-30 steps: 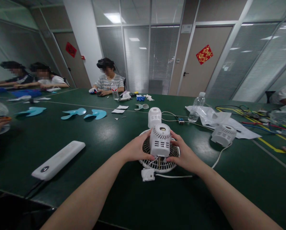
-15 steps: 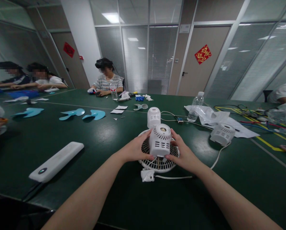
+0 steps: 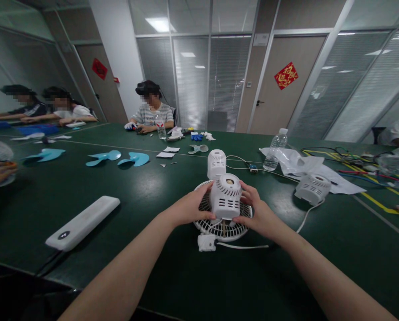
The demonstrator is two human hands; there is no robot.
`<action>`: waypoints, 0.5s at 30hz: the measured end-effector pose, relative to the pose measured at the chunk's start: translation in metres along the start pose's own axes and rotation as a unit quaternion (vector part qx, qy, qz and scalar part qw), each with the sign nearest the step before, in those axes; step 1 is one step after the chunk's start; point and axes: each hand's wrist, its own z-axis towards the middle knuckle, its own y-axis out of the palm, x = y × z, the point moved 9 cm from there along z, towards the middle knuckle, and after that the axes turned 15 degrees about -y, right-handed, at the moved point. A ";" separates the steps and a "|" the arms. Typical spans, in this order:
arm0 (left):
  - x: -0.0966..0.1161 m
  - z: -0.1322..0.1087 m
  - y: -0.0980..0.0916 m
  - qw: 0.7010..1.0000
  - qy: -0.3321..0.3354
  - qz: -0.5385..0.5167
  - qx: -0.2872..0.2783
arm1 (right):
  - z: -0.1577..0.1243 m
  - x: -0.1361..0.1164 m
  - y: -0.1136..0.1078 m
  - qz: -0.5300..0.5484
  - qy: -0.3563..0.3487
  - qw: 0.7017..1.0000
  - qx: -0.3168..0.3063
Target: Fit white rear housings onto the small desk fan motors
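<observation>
Both my hands grip a white vented fan motor housing (image 3: 225, 200) from its two sides. My left hand (image 3: 194, 206) has thumb and fingers curved round its left side; my right hand (image 3: 258, 211) does the same on the right. The housing sits over a round white fan grille (image 3: 224, 232), which lies on the green table. Just in front of the grille is a small white plastic part (image 3: 206, 243) beside a white cable (image 3: 242, 246). Behind my hands stands a second white housing (image 3: 216, 163). Whether the held housing touches the grille is hidden.
A long white device (image 3: 84, 223) lies left. Blue fan blades (image 3: 134, 159) and a grey blade (image 3: 198, 149) rest farther back. A water bottle (image 3: 276, 150), white plastic sheeting (image 3: 293, 162) and another housing (image 3: 313, 188) are right. Co-workers sit around the table (image 3: 146, 281).
The view has shifted slightly, so the scene sits a little farther right. The housing tilts slightly in my hands, which keep their hold on both sides.
</observation>
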 end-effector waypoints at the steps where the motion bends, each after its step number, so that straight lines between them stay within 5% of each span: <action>1: 0.000 0.000 0.000 1.000 -0.003 0.003 0.000 | 0.000 0.000 -0.001 0.002 0.004 1.000 -0.001; 15: -0.001 -0.001 0.003 0.999 -0.014 0.033 -0.015 | -0.001 -0.003 -0.003 -0.056 0.008 0.997 -0.043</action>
